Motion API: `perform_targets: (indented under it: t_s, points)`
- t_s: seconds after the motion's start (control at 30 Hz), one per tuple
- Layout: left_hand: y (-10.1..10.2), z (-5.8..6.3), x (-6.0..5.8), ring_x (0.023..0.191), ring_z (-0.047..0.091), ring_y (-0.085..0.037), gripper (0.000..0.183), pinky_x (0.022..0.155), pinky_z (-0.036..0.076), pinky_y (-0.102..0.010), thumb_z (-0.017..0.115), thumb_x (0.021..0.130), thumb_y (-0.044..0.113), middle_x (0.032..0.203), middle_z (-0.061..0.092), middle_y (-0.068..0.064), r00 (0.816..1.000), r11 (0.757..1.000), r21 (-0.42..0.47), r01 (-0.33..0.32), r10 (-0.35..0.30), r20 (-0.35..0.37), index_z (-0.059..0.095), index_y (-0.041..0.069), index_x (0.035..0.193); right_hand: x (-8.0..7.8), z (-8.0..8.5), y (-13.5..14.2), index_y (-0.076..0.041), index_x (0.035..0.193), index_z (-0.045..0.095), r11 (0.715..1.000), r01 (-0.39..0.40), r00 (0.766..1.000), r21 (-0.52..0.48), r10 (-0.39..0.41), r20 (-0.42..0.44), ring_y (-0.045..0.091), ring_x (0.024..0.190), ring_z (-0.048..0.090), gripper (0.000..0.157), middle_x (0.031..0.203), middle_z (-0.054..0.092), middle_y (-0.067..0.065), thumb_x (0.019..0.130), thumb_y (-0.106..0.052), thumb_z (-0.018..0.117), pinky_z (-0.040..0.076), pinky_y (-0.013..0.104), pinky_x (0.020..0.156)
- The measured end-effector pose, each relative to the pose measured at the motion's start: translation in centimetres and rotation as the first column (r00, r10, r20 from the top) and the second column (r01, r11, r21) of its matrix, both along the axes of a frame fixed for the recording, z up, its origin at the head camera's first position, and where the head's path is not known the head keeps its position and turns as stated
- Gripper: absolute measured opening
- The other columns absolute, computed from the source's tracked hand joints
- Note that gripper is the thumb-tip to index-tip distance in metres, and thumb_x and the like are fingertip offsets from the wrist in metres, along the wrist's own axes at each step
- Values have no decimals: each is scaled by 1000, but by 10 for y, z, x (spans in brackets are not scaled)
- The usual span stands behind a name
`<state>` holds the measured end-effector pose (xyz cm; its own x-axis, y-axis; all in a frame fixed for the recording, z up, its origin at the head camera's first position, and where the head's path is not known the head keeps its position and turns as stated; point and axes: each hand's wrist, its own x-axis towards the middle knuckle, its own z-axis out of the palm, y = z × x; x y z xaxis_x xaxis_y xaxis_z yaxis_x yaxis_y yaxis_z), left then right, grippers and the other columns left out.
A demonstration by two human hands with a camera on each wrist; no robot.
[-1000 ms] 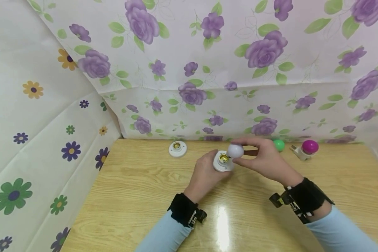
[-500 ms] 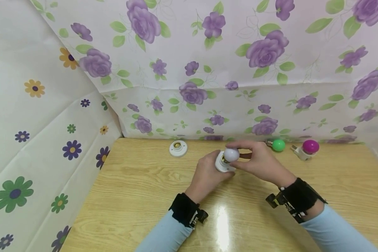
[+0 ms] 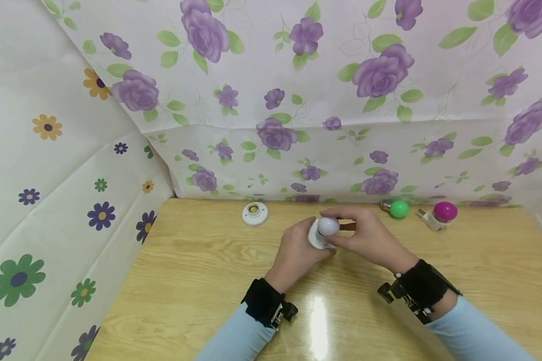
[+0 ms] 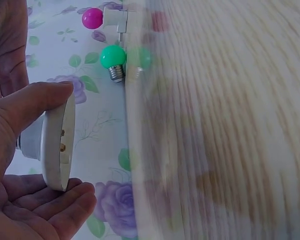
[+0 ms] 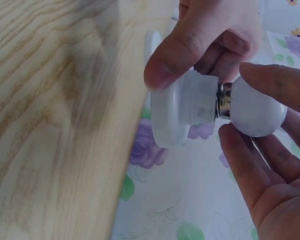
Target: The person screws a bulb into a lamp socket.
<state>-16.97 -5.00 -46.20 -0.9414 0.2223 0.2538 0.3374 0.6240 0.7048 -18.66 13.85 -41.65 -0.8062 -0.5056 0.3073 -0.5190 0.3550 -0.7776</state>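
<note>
My left hand (image 3: pixel 296 244) grips a round white lamp holder (image 3: pixel 315 235) by the rim of its base, thumb on one side and fingers on the other. In the left wrist view the underside of the lamp holder (image 4: pixel 60 142) shows brass-coloured screws. A white light bulb (image 3: pixel 328 226) is pinched between the thumb and fingers of my right hand (image 3: pixel 369 235). Seen from the right wrist, the bulb (image 5: pixel 256 107) sits in line with the lamp holder (image 5: pixel 177 107), its metal screw base at the socket's mouth with some thread showing.
A second white lamp holder (image 3: pixel 255 213) lies on the wooden table (image 3: pixel 198 281) at the back left. At the back right are a green bulb (image 3: pixel 398 209) on its side and a magenta bulb (image 3: pixel 444 211) in a white plug-in socket (image 3: pixel 431 220). Flowered sheets (image 3: pixel 235 100) line the back and left.
My right hand has moved left with the white bulb, from beside the lamp holder to its socket mouth. The green bulb's screw base has come into view. My left hand stays nearly in place.
</note>
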Motion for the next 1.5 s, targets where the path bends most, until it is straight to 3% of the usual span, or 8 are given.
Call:
perform_targets:
  t_s: [0.23,0.6,0.87,1.1,1.2,1.37,1.5]
  points:
    - [-1,0,1,91,54,-3,53,75,45,-22,83,65,37,98,58,14,1000,1000,2,6,-6,-1,58,21,109,-1,1,3,-24,128,54,1000,-10,1000,25,11,-9,11,109,53,55,126,53,-7,78,-31,75,46,31,85]
    - [0,1,1,90,54,-1,51,74,45,-23,80,69,38,100,58,14,1000,998,51,30,-30,-2,58,25,113,12,31,2,-10,122,59,999,-17,995,-28,20,99,18,107,56,44,122,57,2,80,-14,73,46,28,84]
    - [1,0,1,91,54,0,54,73,45,-21,79,69,39,101,58,15,999,997,66,36,-36,1,57,26,116,5,16,4,-20,119,61,997,25,988,-75,-13,156,12,106,55,40,120,58,-2,80,-23,73,48,29,79]
    - [2,0,0,89,54,0,52,72,46,-20,79,69,41,99,58,15,999,997,67,28,-27,-20,57,26,115,12,19,-3,-7,115,63,988,67,996,-139,-58,73,18,99,59,40,113,62,4,78,-17,75,51,31,74]
    - [2,0,-1,90,54,0,52,73,46,-20,79,69,40,99,58,15,999,998,66,25,-23,-25,57,26,114,11,15,-4,-9,113,64,987,91,996,-135,-88,28,17,97,60,39,110,63,2,78,-21,76,51,33,74]
    - [2,-2,1,91,54,0,54,75,45,-20,80,68,39,101,59,14,999,998,63,22,-20,-25,58,24,115,5,4,2,-20,116,63,992,118,992,-37,-120,-39,11,103,56,44,113,61,-8,77,-38,75,47,38,85]
    - [1,-3,2,93,54,0,56,76,45,-21,80,68,39,102,59,14,1000,998,63,20,-18,-26,58,23,117,3,4,7,-26,120,60,996,91,995,4,-90,-44,9,109,52,48,118,58,-10,77,-42,73,44,38,89]
